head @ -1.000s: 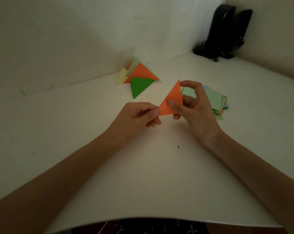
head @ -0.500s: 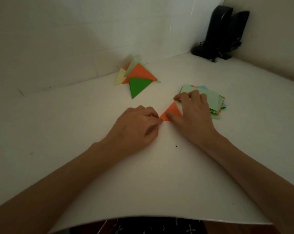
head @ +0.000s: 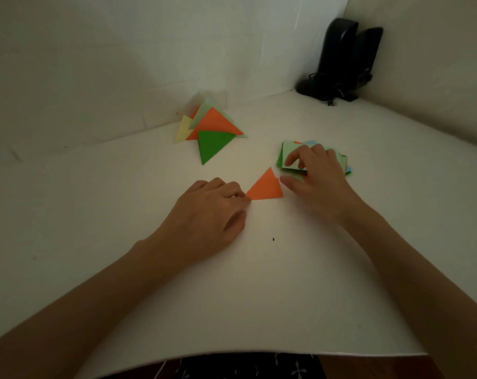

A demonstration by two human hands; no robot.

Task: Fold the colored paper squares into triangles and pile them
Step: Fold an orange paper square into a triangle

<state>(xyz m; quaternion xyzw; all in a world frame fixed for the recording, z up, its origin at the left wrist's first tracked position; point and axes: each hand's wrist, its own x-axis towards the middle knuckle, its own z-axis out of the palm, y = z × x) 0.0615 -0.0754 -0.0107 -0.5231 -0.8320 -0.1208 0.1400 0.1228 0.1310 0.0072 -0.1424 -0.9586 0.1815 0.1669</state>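
Left hand (head: 210, 212): we see it knuckles up, fingers loosely bent, fingertips (head: 241, 195) touching the left corner of the orange triangle (head: 266, 188); nothing is gripped.
Right hand (head: 319, 179): fingers bent, their tips laid on the top light green sheet of the stack of squares (head: 288, 149); the thumb (head: 286, 182) is stretched apart, just beside the triangle's right corner. We see no pinch.
Orange triangle: flat on the surface, between the left fingertips and the right thumb.
Pile of triangles (head: 212, 132): beyond the left fingers and well apart from them; dark green on top, then orange, pale green and yellow.
Surface (head: 259, 296): a white sheet, dimly lit, curving at its near edge; we note a dark speck (head: 273, 239) nearer than both sets of fingers.
Room: pale walls (head: 122, 64) meet in a corner beyond the right fingers, where two black speakers (head: 341, 58) stand.
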